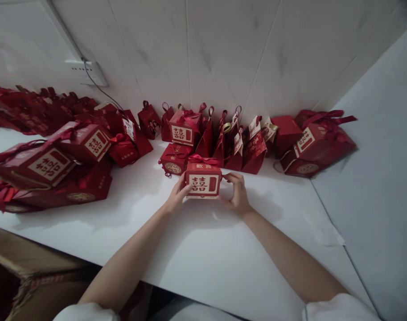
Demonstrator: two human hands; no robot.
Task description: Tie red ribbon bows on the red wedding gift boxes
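A small red gift box with a cream label and a red ribbon bow on top stands on the white table. My left hand grips its left side, fingers curled against it. My right hand grips its right side, fingertips on the upper corner. Both hands hold the box upright, just in front of a row of similar red boxes.
Several red gift boxes and bags line the tiled wall. Larger red boxes pile up at the left, another large one at the right. A power strip hangs on the wall. A brown carton sits below the table's near edge.
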